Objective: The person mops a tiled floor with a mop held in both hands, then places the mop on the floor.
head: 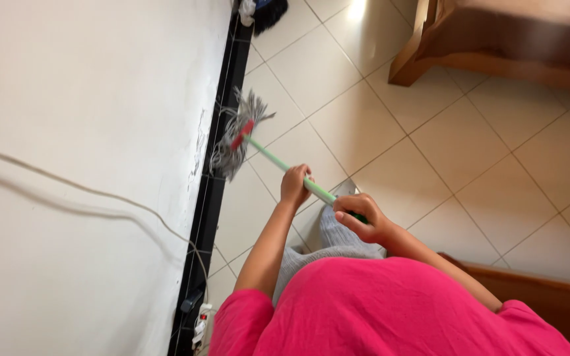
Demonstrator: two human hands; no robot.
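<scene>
Left hand: fingers wrapped tight around the green mop handle.
Right hand: closed on the handle's upper end.
Mop head: beyond the left fingers, against the black skirting.
Advice: keep strands flat, stroke along the wall.

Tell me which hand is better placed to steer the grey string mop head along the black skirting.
Probably the left hand: it grips the green mop handle lower, nearer the mop head. The right hand holds the upper end.
</scene>
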